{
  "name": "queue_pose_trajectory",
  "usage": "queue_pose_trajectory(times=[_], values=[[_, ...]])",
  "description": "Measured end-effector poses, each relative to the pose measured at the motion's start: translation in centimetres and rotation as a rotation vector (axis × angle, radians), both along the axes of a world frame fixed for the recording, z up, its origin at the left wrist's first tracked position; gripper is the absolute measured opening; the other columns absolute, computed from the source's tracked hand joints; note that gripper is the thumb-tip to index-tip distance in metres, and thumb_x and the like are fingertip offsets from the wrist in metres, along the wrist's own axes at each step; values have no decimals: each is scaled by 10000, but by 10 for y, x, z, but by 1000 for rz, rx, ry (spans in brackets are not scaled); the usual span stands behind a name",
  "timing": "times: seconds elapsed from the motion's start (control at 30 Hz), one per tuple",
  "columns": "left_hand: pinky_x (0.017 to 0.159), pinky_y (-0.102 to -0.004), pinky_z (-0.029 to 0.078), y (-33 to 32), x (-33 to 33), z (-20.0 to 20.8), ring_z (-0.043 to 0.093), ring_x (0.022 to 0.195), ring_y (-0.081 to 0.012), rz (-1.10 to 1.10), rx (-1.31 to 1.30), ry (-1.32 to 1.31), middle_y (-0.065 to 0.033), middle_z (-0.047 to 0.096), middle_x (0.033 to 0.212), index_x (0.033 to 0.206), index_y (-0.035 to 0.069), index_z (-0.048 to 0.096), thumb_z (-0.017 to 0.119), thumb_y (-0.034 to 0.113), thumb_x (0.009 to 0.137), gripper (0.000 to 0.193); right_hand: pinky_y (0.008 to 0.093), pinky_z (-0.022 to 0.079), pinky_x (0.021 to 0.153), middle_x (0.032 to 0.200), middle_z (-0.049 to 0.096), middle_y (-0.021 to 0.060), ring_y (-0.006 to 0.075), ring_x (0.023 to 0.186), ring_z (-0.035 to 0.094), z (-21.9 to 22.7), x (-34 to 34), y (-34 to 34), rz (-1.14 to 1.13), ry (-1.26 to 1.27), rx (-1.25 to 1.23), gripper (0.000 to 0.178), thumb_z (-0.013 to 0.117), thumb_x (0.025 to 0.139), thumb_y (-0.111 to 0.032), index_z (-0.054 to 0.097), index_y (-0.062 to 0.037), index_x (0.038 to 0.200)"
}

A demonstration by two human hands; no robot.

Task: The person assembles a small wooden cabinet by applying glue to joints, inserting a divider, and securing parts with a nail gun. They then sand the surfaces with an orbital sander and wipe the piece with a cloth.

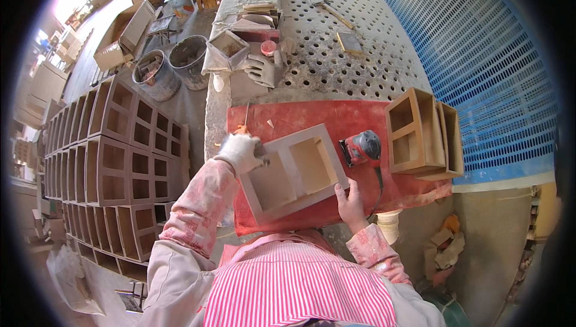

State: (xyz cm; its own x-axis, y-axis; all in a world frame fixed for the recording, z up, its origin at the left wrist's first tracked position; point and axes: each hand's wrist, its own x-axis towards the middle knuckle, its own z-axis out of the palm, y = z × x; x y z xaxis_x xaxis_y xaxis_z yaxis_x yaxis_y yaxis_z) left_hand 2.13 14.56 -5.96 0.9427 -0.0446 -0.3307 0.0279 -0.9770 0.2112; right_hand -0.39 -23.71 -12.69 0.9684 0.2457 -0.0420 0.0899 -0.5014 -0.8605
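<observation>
A brown wooden box frame (269, 200) with two openings lies tilted on a red cloth (366, 117) before me. My left hand (240, 153), in a whitish glove, is closed at its far left corner. From that glove an orange-handled screwdriver (243, 129) sticks out, its thin shaft pointing away from me; the glove partly hides the handle. My bare right hand (353, 204) grips the frame's right side near the close corner, thumb on the upper edge and other fingers mostly hidden. A red and black power sander (363, 148) rests just right of the frame, its cord trailing toward me.
Two similar frames (414, 132) stand at the cloth's right end. Beyond lie a work glove (260, 70), a hammer (333, 14) and a sanding block (349, 43) on the perforated bench (384, 66). Stacked frames (114, 165) and buckets (188, 60) stand left; a blue slatted panel (480, 75) borders the right.
</observation>
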Motion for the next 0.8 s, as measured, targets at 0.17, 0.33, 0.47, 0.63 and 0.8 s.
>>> queue_pose_trajectory(times=[0.17, 0.33, 0.47, 0.63, 0.8], values=[[823, -462, 577, -22, -23, -11, 756, 937, -363, 254, -335, 54, -188, 775, 957, 1026, 67, 751, 816, 428, 825, 418, 496, 536, 1018, 1227, 735, 184, 400, 1163, 671, 35, 41, -6, 209, -154, -206, 438, 717, 1028, -340, 659, -27, 1330], [803, -433, 575, -34, -76, 14, 761, 895, -338, 555, -492, 41, -187, 774, 936, 1053, 49, 744, 845, 351, 834, 387, 582, 443, 1146, 1564, 467, 205, 472, 1397, 462, 54, 140, -30, 229, -393, -568, 687, 900, 800, -308, 634, -159, 1416], [769, -347, 578, -72, -126, 44, 745, 829, -175, 852, -729, -162, -146, 780, 896, 1083, 14, 741, 848, 171, 887, 273, 584, 488, 1109, 1488, 484, 172, 450, 1385, 474, 51, 190, -32, 328, 5, -617, 811, 903, 761, -242, 559, -263, 1495], [857, -252, 568, -145, -156, 69, 695, 918, -72, 1268, -977, -224, -35, 797, 1003, 1126, -40, 719, 773, -19, 963, 174, 559, 518, 1050, 1431, 515, 144, 420, 1267, 560, 60, 224, -23, 484, -218, -797, 659, 874, 775, -235, 655, -249, 1397], [796, -269, 557, -188, -132, 64, 681, 891, -69, 1382, -824, -188, -66, 793, 970, 1126, -32, 716, 737, 54, 1022, 136, 504, 500, 1076, 1353, 574, 165, 405, 1283, 558, 45, 303, 68, 624, -426, -270, 566, 843, 826, -255, 676, -147, 1355]])
